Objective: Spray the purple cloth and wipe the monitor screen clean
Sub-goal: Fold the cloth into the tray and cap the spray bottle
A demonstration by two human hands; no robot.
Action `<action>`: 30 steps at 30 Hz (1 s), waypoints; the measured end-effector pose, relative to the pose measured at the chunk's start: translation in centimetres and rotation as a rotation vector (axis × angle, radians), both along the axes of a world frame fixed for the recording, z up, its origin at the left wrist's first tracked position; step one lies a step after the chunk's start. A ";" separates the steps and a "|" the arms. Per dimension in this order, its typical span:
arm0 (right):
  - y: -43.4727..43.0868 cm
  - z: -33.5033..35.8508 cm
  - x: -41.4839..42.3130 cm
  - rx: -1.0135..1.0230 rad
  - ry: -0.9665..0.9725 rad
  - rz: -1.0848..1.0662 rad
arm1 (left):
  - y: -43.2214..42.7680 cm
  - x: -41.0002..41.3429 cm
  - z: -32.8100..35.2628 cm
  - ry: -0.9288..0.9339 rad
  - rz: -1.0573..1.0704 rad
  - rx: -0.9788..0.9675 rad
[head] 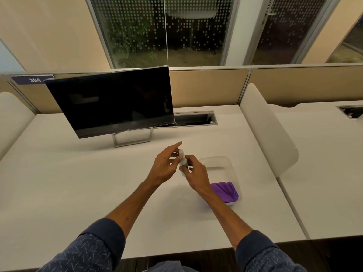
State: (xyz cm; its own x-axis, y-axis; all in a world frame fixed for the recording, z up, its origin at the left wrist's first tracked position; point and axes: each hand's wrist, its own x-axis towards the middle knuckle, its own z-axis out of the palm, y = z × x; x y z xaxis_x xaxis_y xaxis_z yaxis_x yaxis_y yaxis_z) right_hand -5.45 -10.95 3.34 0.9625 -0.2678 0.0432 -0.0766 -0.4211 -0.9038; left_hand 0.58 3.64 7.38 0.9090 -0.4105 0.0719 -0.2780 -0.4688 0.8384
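Observation:
A small white spray bottle (pixel 183 160) with a green band is held upright above the desk's middle. My right hand (pixel 195 175) grips its lower body. My left hand (pixel 167 163) is at the bottle's top, thumb and fingers on the cap and the index finger pointing out. The purple cloth (pixel 225 191) lies crumpled in the near end of a clear plastic tray (pixel 216 161), just right of my right wrist. The dark monitor (pixel 114 101) stands tilted at the back left, its screen off.
The white desk (pixel 78 183) runs to a beige partition (pixel 206 87). An open cable slot (pixel 194 118) lies behind the monitor's right edge. A white curved divider (pixel 269 130) stands at the right, another at the left edge.

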 end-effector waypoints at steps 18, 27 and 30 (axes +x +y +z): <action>-7.8 -1.1 -0.4 -0.066 -0.108 -0.296 | -4.2 -2.7 -5.5 0.046 0.019 0.227; -8.7 -5.4 0.3 -0.120 0.068 -0.258 | -5.4 -3.8 -8.4 -0.013 -0.252 0.466; -8.4 -6.1 0.4 -0.129 0.085 -0.236 | -5.6 -3.7 -8.5 -0.019 -0.262 0.504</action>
State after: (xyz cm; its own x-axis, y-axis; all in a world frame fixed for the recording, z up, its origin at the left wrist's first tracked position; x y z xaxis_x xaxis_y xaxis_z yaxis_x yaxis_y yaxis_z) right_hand -5.04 -19.34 -2.76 0.8755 -0.4829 0.0136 -0.2594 -0.4936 -0.8301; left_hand -3.16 -1.96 -1.09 0.7728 -0.6096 -0.1763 -0.4514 -0.7234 0.5225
